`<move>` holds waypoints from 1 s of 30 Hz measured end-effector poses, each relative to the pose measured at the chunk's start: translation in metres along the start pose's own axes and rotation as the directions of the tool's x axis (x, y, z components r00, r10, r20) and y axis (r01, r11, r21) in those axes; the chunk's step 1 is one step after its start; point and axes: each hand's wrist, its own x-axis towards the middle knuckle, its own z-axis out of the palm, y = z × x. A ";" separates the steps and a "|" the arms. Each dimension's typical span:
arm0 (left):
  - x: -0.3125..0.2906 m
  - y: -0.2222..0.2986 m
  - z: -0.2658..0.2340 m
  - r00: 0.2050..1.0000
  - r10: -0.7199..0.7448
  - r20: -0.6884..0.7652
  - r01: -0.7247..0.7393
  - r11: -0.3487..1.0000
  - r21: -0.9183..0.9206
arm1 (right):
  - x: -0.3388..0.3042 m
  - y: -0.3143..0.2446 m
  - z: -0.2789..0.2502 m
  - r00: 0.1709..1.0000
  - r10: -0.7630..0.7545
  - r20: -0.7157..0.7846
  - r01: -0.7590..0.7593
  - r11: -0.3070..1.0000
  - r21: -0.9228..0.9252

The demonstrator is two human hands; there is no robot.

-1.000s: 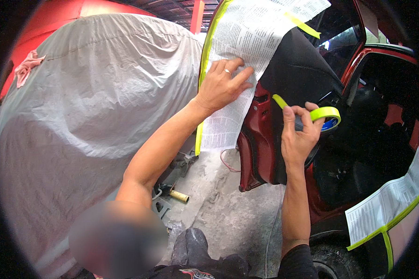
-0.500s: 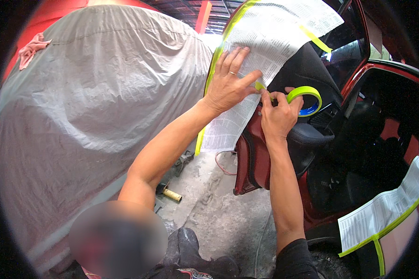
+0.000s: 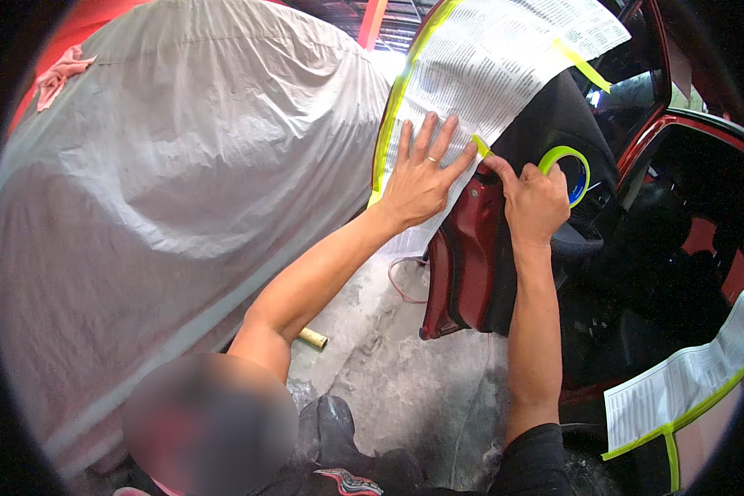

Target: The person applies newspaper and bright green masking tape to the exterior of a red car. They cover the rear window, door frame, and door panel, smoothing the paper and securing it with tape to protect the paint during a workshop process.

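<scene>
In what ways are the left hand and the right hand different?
The left hand lies spread on the newspaper sheet; the right hand is curled, holding the yellow tape roll. The left hand wears a ring; the right hand shows none. Both are ungloved, thumbs close to the short tape strip.

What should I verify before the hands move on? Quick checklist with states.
1. Left hand spread on the printed sheet: ok.
2. Tape roll in the right hand: ok.
3. Edge tape along the sheet's left side: ok.
4. Short tape strip between the hands, firmly stuck: cannot tell.
5. Sheet's lower end, partly behind the left forearm, fixed: cannot tell.
</scene>
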 end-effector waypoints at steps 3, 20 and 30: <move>-0.004 -0.008 -0.017 0.988 -0.062 -0.144 0.060 0.998 -0.016 | 0.000 0.007 0.006 0.995 -0.078 -0.066 0.082 0.995 0.057; -0.104 -0.069 -0.027 0.637 -0.557 0.533 0.763 0.359 -0.538 | -0.240 -0.105 0.119 0.158 0.034 0.987 -0.636 -0.761 0.128; -0.079 -0.079 -0.049 0.511 -0.504 0.696 0.859 0.296 -0.417 | -0.195 -0.081 0.012 0.715 0.312 0.626 -0.698 0.363 0.617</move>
